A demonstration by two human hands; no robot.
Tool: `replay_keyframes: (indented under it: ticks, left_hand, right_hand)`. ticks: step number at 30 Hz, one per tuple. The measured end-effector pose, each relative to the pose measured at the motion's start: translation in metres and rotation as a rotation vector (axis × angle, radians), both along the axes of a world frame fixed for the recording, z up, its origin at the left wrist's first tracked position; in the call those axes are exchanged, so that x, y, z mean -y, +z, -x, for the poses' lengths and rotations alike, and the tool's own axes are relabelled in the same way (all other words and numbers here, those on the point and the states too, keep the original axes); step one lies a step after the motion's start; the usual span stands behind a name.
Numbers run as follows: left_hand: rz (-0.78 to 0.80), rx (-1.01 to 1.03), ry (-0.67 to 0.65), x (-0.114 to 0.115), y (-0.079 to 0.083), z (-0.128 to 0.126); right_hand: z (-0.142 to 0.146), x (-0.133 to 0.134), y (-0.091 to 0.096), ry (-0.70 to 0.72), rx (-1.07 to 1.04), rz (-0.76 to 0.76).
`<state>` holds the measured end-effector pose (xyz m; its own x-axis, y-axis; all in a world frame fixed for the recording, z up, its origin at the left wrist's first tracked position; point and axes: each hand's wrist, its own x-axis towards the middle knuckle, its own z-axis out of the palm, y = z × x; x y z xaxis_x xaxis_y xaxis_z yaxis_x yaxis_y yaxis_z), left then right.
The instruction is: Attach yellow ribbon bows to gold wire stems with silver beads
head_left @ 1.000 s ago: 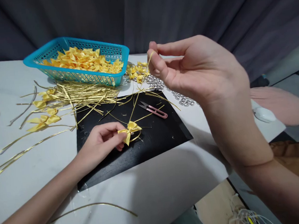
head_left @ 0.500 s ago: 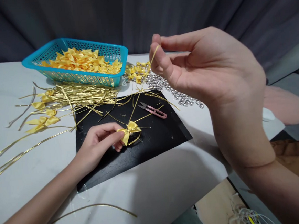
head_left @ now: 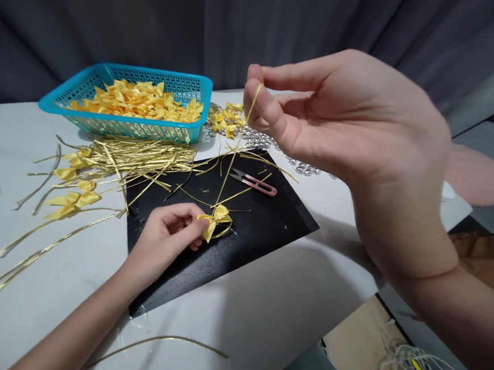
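Note:
My left hand rests on the black mat and pinches a small yellow ribbon bow. A thin gold wire tie runs taut from the bow up to my right hand, which is raised above the table. That hand pinches the wire's upper end between thumb and forefinger, its other fingers loosely curled. A short loop of the same wire lies under the bow.
A blue plastic basket full of yellow bows stands at the back. A heap of gold wire ties and some finished bows lie left of the mat. Pink thread snips lie on the mat, silver beads behind them.
My right hand has shifted slightly, keeping the wire taut. The bow in my left hand has turned a little.

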<state>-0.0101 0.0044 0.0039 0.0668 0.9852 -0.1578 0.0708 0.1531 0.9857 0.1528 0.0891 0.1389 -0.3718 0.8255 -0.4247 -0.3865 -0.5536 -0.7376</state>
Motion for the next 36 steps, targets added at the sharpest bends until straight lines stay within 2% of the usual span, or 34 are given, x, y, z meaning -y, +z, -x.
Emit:
replay_keyframes:
  ticks: [7, 12, 15, 20, 30, 33, 36]
  left_hand:
    - [0.01, -0.042, 0.031, -0.002, 0.001, -0.002]
    - [0.01, -0.037, 0.033, -0.002, 0.0, -0.001]
    - [0.022, -0.045, 0.032, -0.002, 0.002, -0.002]
    - [0.041, -0.099, 0.038, -0.002, 0.007, -0.005]
    - [0.064, -0.136, 0.046, -0.003, 0.012, -0.008]
    - [0.052, -0.146, 0.039, -0.003, 0.011, -0.008]
    - [0.028, -0.141, 0.023, -0.002, 0.01, -0.008]
  right_hand:
    - [-0.007, 0.02, 0.014, 0.18, 0.08, -0.09]
    - [-0.006, 0.021, 0.028, 0.108, 0.105, 0.09]
    - [-0.004, 0.02, 0.031, 0.076, 0.11, 0.134]
    - [-0.006, 0.02, 0.033, 0.074, 0.127, 0.133]
    - [-0.017, 0.02, 0.031, 0.167, 0.166, 0.112]
    - [-0.019, 0.02, 0.027, 0.198, 0.156, 0.047]
    - [-0.013, 0.017, 0.017, 0.135, 0.104, -0.063]
